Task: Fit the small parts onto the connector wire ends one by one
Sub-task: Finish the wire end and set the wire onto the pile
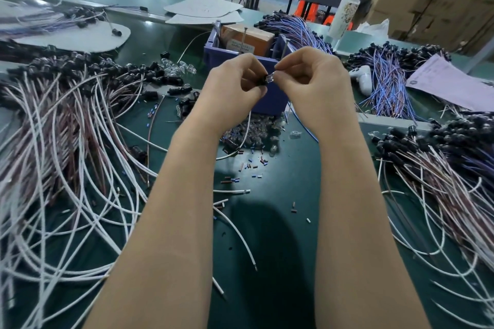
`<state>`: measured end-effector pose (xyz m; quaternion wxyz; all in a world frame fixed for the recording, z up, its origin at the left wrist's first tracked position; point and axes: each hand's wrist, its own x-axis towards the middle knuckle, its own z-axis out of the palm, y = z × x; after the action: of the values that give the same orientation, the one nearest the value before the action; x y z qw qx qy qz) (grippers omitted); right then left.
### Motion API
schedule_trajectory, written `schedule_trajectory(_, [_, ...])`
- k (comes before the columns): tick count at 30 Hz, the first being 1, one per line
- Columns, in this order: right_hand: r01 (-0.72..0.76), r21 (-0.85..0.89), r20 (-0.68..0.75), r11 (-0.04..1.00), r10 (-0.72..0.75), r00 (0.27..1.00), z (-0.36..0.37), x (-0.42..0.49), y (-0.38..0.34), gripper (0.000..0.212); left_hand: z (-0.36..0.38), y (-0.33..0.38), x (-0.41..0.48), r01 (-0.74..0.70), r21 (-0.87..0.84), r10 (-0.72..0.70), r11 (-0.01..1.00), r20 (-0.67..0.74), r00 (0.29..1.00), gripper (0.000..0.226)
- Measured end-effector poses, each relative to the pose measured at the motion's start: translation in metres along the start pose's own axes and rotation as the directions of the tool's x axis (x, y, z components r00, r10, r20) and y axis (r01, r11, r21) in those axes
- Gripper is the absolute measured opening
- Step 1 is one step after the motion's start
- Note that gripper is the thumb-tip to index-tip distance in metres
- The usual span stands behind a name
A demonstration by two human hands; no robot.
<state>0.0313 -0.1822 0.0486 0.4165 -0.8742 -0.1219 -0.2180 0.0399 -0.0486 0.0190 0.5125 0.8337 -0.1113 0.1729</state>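
Two bare hands meet above a green worktable (pixel 288 195), joining one black connector (pixel 262 80) to one clear part (pixel 271 78) in mid-air. The left hand (pixel 232 85) pinches the black connector between curled fingers and thumb. The right hand (pixel 310 80) pinches the clear part at its fingertips, the other fingers folded in. The two pieces touch end to end, held directly in front of one blue bin (pixel 270 100). One white wire (pixel 247 131) shows beneath the left wrist and curves down to the table (its upper end is hidden behind the hand).

Under the wrists lies one small pile of clear and dark pieces (pixel 256 133). Short coloured sleeve offcuts (pixel 251 168), too many to count, are scattered nearer the person. A second cluster of clear pieces (pixel 179 68) sits left of the bin. Inside the bin stands one brown box (pixel 246 36).

Two large heaps of white and brown wires with black ends flank the arms, one at left (pixel 66 141) and one at right (pixel 441 168). Two bundles of blue and purple wires lie behind, one beside the bin (pixel 296 29) and one further right (pixel 385 75). One white controller-shaped object (pixel 362 79) lies just beside the further-right bundle, with one printed sheet of paper (pixel 449 83) past it. One white bottle (pixel 344 8) stands at the table's far edge.
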Motion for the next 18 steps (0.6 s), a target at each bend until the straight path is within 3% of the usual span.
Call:
schedule_trajectory(8, [0.009,-0.036,0.006,0.999,-0.009,1.000,-0.003,0.001,0.003,0.007,0.002,0.004,-0.002,-0.045,0.073,0.043,0.996,0.038,0.998,0.009])
schedule_trajectory(11, [-0.059,0.145,-0.022,0.988,0.063,0.998,-0.002,0.002,0.007,0.010,0.000,0.006,-0.003,-0.055,0.025,0.055,0.998,0.002,0.998,0.011])
schedule_trajectory(14, [-0.130,0.386,-0.040,0.913,0.158,0.987,0.000,0.001,0.011,0.016,0.000,0.007,-0.004,-0.051,0.015,0.051,0.999,-0.019,0.999,0.009])
schedule_trajectory(18, [-0.232,0.536,0.020,0.812,0.262,0.965,0.006,0.002,0.015,0.016,0.001,0.007,-0.005,-0.047,0.053,0.047,0.997,0.006,0.999,0.006])
